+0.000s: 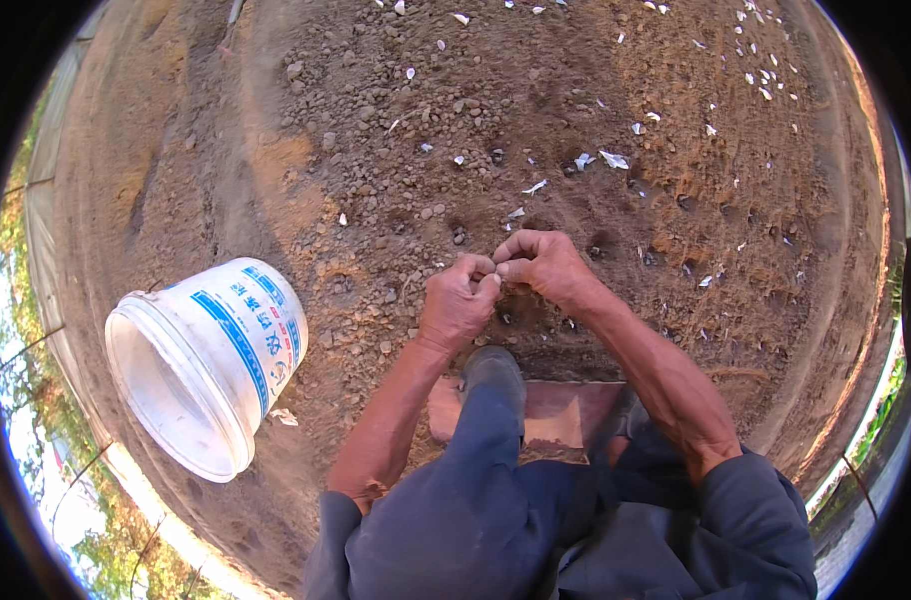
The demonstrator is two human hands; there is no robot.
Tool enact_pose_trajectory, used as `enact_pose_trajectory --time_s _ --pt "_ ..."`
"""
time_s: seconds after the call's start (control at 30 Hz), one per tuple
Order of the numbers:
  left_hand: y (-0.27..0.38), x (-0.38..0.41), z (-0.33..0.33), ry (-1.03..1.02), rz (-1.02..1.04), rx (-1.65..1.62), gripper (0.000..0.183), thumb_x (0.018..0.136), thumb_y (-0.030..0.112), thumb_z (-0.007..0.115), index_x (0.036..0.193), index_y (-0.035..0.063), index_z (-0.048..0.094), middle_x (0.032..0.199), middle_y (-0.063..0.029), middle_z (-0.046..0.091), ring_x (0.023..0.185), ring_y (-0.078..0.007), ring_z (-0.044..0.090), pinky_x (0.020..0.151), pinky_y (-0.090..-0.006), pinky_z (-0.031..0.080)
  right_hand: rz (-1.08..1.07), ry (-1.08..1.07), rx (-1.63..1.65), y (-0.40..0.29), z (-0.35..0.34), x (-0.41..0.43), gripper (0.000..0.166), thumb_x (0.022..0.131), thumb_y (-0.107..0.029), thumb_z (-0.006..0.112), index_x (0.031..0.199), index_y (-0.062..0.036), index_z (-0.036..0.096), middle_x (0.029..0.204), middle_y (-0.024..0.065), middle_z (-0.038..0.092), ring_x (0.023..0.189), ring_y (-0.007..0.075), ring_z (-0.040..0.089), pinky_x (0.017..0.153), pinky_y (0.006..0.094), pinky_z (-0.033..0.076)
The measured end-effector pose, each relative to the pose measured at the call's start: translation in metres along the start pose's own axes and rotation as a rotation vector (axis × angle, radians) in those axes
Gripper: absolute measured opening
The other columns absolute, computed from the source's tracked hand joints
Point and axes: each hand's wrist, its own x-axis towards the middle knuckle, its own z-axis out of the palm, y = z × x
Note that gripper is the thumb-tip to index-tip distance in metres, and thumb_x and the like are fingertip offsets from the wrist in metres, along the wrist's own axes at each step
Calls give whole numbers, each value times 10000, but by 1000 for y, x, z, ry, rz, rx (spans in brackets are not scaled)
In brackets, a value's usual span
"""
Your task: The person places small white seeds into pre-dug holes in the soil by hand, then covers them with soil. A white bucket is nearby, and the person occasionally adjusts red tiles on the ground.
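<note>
My left hand [459, 304] and my right hand [549, 270] meet fingertip to fingertip above the brown soil [395, 247]. A tiny pale thing seems to sit between the fingertips, too small and too covered by the fingers to name. Around the hands the soil has small dug holes [602, 244], some with small dark bits in them. White papery flakes [613, 160], like peeled skins or petals, lie scattered beyond my hands. Just below my hands is the toe of my dark shoe [493, 367].
At the left a white plastic bucket [230, 337] with blue print lies on its side, its mouth towards me. A reddish flat slab [553, 412] lies by my feet. Sheeting [44, 180] and thin rods edge the plot at the left.
</note>
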Motion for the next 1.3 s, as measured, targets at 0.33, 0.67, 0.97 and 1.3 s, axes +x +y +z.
enact_pose_trajectory --time_s 0.33,0.67,0.97,1.3 --pt "5 -15 11 242 200 286 175 856 122 537 1012 52 498 818 -210 607 780 -453 613 680 -497 496 63 35 66 -9 20 0 121 774 -49 689 876 9 664 702 20 616 581 80 561 481 240 438" --pt "-9 -22 5 223 270 291 247 834 125 543 1076 95 584 890 -185 636 795 -393 638 696 -479 514 187 -94 -291 -31 36 1 235 834 -166 624 991 8 610 728 43 630 568 114 606 475 279 510" --pt "-6 -2 -35 295 86 60 169 892 62 532 1006 23 650 835 -48 617 652 -120 581 550 -303 488 258 -185 89 -38 31 25 196 827 -72 595 1011 -11 624 762 32 619 619 100 609 489 262 541" --pt "-58 24 -108 811 67 -113 190 897 148 651 1021 7 622 806 3 606 673 -60 543 615 -232 483 -50 -57 221 -76 67 110 166 878 -10 660 1029 54 635 910 113 679 775 165 677 684 263 591"
